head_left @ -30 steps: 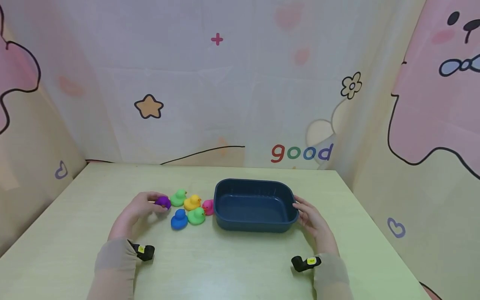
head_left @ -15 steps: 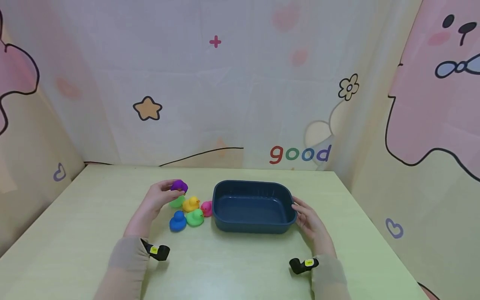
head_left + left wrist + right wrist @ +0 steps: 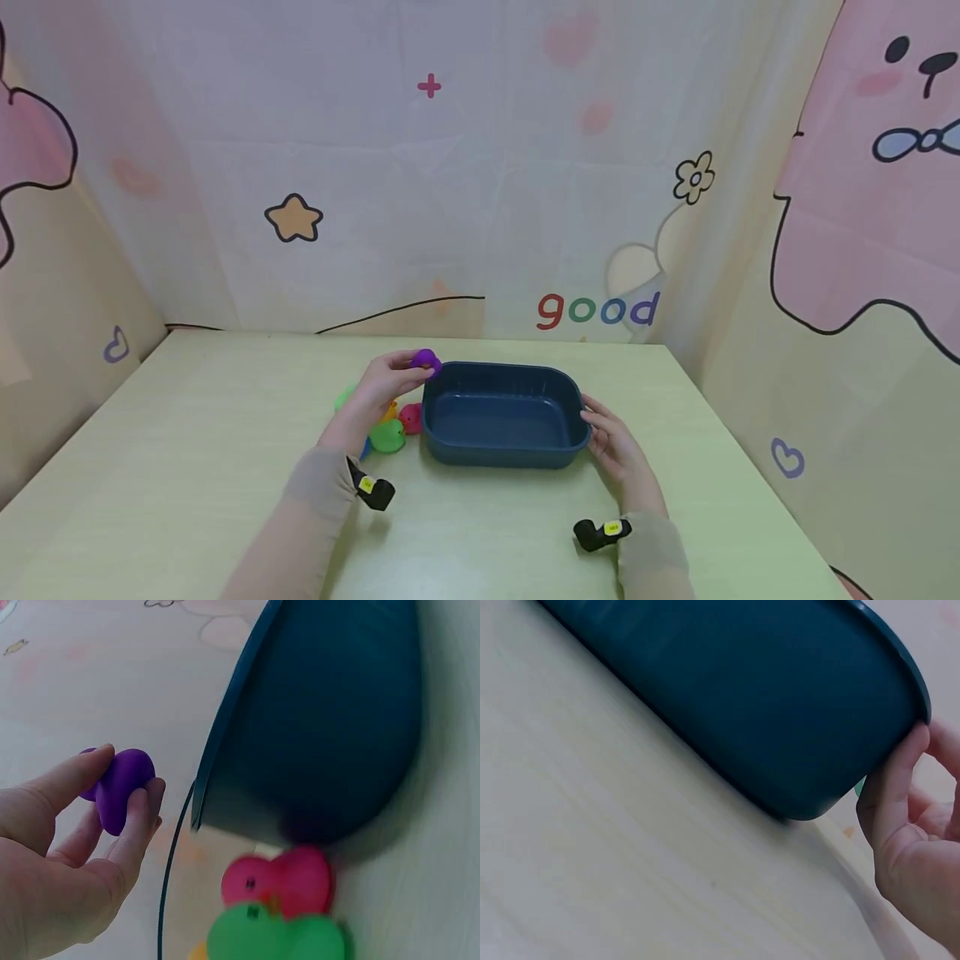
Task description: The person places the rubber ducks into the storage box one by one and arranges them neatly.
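Observation:
My left hand (image 3: pixel 381 385) pinches a purple rubber duck (image 3: pixel 426 361) between thumb and fingers, held up at the back left corner of a dark blue plastic basin (image 3: pixel 506 457). In the left wrist view the purple duck (image 3: pixel 124 787) is off the table, beside the basin's rim. My right hand (image 3: pixel 617 442) rests its fingers against the basin's right end. The right wrist view has these fingers (image 3: pixel 896 780) touching the outer wall just under the rim. No duck shows inside the basin.
Left of the basin sit a pink duck (image 3: pixel 411 418) and a green duck (image 3: pixel 387 436). Behind my left forearm, a yellow duck (image 3: pixel 391 411), another green duck (image 3: pixel 343 397) and a blue duck (image 3: pixel 365 450) are partly hidden. A printed curtain (image 3: pixel 360 250) stands behind the table.
My left hand has lifted the purple duck from the table beside the other ducks and carried it right to the basin's back left corner. My right hand stays at the basin's end.

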The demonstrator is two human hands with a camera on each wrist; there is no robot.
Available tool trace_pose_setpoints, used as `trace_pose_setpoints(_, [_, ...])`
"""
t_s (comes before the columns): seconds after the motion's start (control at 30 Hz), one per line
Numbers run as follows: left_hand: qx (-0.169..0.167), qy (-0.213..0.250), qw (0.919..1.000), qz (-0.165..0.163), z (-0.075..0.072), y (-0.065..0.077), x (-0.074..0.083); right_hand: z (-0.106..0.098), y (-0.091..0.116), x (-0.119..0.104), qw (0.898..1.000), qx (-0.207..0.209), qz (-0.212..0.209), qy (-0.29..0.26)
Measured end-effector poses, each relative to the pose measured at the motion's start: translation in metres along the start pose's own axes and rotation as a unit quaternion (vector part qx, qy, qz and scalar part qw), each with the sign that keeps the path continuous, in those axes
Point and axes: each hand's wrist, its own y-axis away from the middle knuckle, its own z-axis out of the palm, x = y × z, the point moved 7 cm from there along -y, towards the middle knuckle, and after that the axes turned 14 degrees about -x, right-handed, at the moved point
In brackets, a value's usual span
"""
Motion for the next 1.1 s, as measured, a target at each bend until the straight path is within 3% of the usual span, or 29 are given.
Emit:
trace_pose_setpoints(0.27, [-0.042,0.019,0.9989,0.005,0.053,-0.027,0.004,-0.002,0.001,0.0,1.0,0.003,0.0,0.006])
trace_pose_setpoints(0.53, [-0.067,0.011,0.9977,0.008,0.1,-0.042,0.005,-0.001,0.0,0.0,1.0,-0.003,-0.007,0.02])
trace_pose_setpoints(0.87, [-0.081,-0.038,0.996,-0.003,0.139,-0.061,-0.004,-0.001,0.0,0.001,1.0,-0.003,-0.008,0.014])
trace_pose_setpoints(1.1, [-0.056,-0.099,0.993,-0.03,0.156,-0.072,-0.013,-0.001,-0.001,0.001,1.0,-0.006,-0.009,0.027])
